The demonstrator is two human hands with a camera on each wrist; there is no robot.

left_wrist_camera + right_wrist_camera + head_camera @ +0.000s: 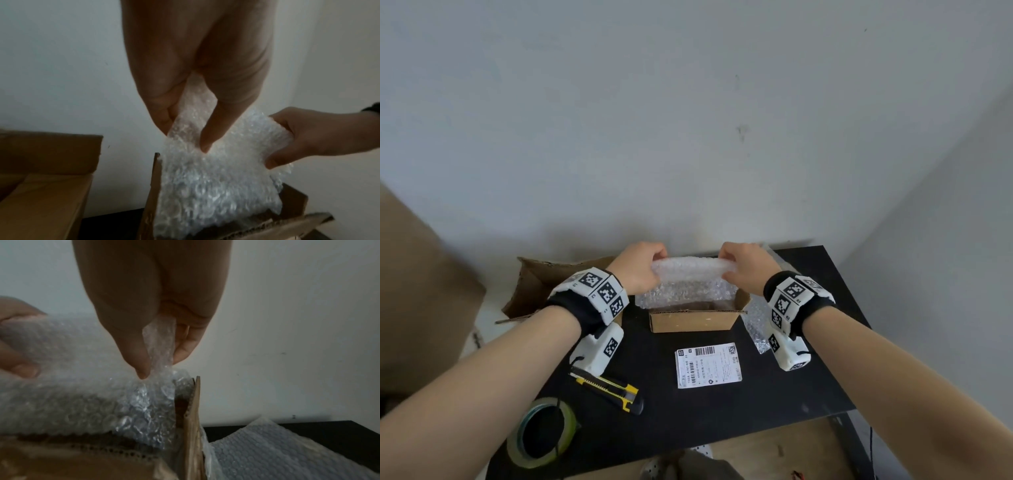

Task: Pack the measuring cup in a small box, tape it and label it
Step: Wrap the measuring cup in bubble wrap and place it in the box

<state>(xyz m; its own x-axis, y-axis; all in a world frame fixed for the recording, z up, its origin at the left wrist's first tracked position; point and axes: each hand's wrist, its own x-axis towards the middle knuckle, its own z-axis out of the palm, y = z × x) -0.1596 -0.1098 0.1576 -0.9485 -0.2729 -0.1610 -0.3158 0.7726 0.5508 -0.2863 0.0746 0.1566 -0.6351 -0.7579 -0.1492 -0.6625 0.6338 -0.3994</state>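
A small open cardboard box point(693, 321) stands on the black table point(774, 383). Both hands hold a bubble wrap sheet point(690, 270) by its top edge above the box, and its lower part hangs into the box. My left hand point(642, 265) pinches the sheet's left end point(191, 123) between thumb and fingers. My right hand point(744, 265) pinches the right end point(159, 345). The measuring cup is not visible in any view. A white shipping label point(708, 365) lies in front of the box.
A yellow and black utility knife point(607, 390) and a roll of tape point(544, 433) lie at the front left. A bigger open cardboard box point(541, 284) stands left of the small one. Another bubble wrap piece point(756, 325) lies to the right. A wall rises behind.
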